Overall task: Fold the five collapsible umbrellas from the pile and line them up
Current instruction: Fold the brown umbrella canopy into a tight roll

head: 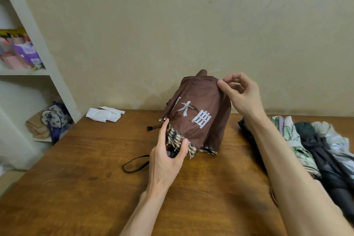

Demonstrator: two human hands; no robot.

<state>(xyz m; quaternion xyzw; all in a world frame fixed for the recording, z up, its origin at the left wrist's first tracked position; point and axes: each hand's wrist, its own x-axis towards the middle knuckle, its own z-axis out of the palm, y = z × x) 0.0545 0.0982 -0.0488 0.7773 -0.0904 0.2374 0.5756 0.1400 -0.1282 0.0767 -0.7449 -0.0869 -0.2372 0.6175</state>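
A brown collapsible umbrella (199,109) with white characters and a checked hem is held above the wooden table (95,178), tip pointing away and up. My left hand (168,155) grips its dark handle end under the hem. My right hand (241,92) pinches the brown fabric near the tip with thumb and forefinger. A black wrist strap (134,165) hangs from the handle onto the table. A pile of other umbrellas (310,149), floral, dark and pale, lies at the right, partly hidden by my right forearm.
A crumpled white cloth (104,114) lies at the table's back edge by the wall. White shelves (47,71) stand at the left, holding bags (51,119) and colourful items.
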